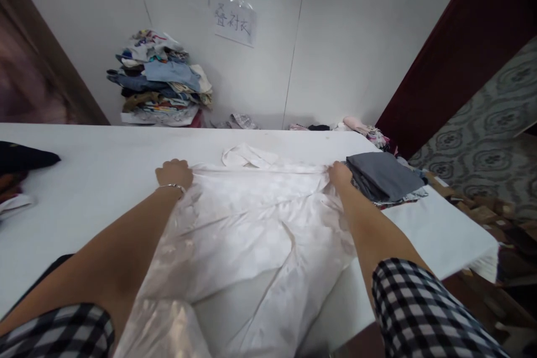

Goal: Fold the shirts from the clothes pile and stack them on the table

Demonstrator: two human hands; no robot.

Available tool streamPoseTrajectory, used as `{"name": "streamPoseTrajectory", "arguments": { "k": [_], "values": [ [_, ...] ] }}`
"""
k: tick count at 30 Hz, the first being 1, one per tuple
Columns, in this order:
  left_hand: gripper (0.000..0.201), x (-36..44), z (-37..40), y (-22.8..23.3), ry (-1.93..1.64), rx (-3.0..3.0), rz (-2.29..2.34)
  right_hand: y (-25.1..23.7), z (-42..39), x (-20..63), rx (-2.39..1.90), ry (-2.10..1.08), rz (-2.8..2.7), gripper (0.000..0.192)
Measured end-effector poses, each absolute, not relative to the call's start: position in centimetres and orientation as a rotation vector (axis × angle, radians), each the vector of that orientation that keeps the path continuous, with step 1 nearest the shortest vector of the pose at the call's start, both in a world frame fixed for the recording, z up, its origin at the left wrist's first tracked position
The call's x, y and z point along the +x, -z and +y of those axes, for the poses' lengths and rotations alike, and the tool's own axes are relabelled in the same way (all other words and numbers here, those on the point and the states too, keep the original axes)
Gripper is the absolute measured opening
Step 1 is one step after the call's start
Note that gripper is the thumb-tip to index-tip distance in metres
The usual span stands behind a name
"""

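On the white table, a white shirt lies spread face-down or face-up — cannot tell which — with its collar at the far edge and its lower part hanging toward the viewer over the near edge.

Left hand: fingers curled down onto the shirt's far left corner, at the shoulder line. Looks like a pinch on the cloth, knuckles up; fingertips hidden under the hand. A thin bracelet sits at the wrist.

Right hand: closed on the far right corner of the same shirt, cloth bunched at the grip. It is just beside a folded stack with a grey piece on top, near but apparently not touching.

Both arms reach out straight, checked sleeves at the near end. The top edge of the shirt runs taut between the two hands.

Progress, judged from the lay: the shirt is opened out and roughly flat in the upper part, but deep creases cross the middle and the hem end is not on the table. No fold lines in it yet; sides and sleeves appear unfolded. So, early stage — smoothing and squaring, folding all to come.

Around: an untidy heap of mixed clothes against the back wall, a paper sign taped above, dark garments at the table's left end.
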State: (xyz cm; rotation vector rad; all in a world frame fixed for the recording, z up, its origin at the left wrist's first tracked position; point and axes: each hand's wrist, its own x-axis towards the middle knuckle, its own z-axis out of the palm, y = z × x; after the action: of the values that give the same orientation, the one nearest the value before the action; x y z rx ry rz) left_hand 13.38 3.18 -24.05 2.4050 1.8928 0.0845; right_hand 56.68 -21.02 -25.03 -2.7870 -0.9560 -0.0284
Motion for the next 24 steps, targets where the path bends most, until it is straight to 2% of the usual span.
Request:
{"name": "streamPoseTrajectory", "arguments": {
  "k": [3,8,12,16,18,21,24],
  "values": [
    [0.050,13.2,3.1,24.2,-0.101,2.342,1.864,25.2,-21.7,57.3,-2.795,-0.032,-0.916,0.033],
    [0.049,11.9,0.6,22.4,-0.264,2.475,1.611,23.8,-23.7,56.4,-2.645,0.002,-1.042,0.051],
    [0.044,8.8,-4.7,20.6,-0.375,2.565,1.343,22.5,-29.4,51.7,-2.118,-0.088,-1.235,0.038],
    [0.042,4.9,-11.7,21.1,-0.365,2.568,1.091,23.5,-37.8,44.8,-1.708,-0.268,-1.624,0.027],
    [0.046,3.2,-14.7,22.1,-0.354,2.609,0.964,24.6,-41.2,41.7,-1.585,-0.222,-1.834,0.034],
    [0.053,1.1,-18.1,23.2,-0.375,2.661,0.910,26.1,-44.3,38.1,-1.532,-0.154,-2.014,0.054],
    [0.049,-0.3,-20.5,23.8,-0.312,2.643,0.922,26.6,-45.3,35.6,-1.595,-0.187,-2.159,0.065]
  ]
}}
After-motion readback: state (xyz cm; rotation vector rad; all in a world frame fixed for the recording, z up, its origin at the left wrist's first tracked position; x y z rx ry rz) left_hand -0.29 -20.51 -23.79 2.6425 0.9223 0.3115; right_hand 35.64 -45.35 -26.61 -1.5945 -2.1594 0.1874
